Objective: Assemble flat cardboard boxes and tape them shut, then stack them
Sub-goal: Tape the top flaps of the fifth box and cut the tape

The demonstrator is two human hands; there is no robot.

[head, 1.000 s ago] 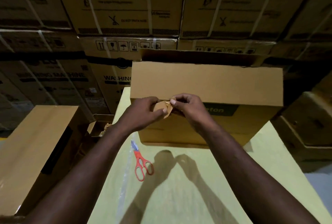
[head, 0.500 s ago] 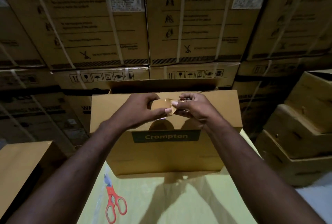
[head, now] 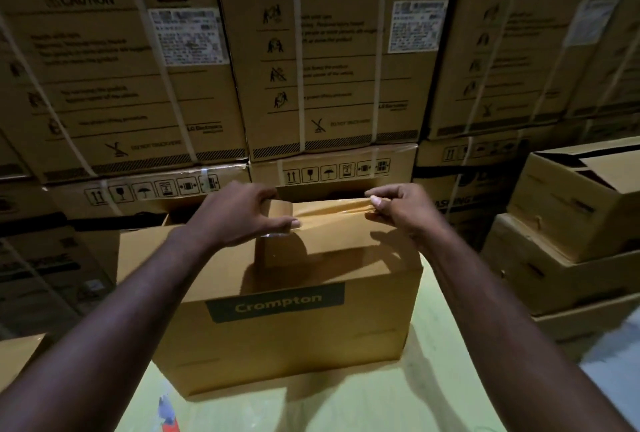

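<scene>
A brown cardboard box point(head: 277, 338) with a dark "Crompton" label stands upright on the pale yellow table point(head: 398, 404). Above its top, my left hand point(head: 239, 215) grips a roll of brown packing tape point(head: 278, 215). My right hand point(head: 398, 210) pinches the tape's free end. A strip of tape point(head: 332, 211) is stretched level between the two hands, over the box's top. The far flap of the box stands up behind my hands.
Orange-handled scissors point(head: 169, 423) lie at the table's near left edge, mostly cut off by the frame. Large strapped cartons point(head: 322, 61) form a wall behind. Stacked brown boxes point(head: 568, 234) stand on the right; another box corner point(head: 20, 352) shows at the left.
My hands rose from the box's front to its top and moved apart, drawing out a strip of tape between them. The view tilted up; the scissors slid to the bottom edge.
</scene>
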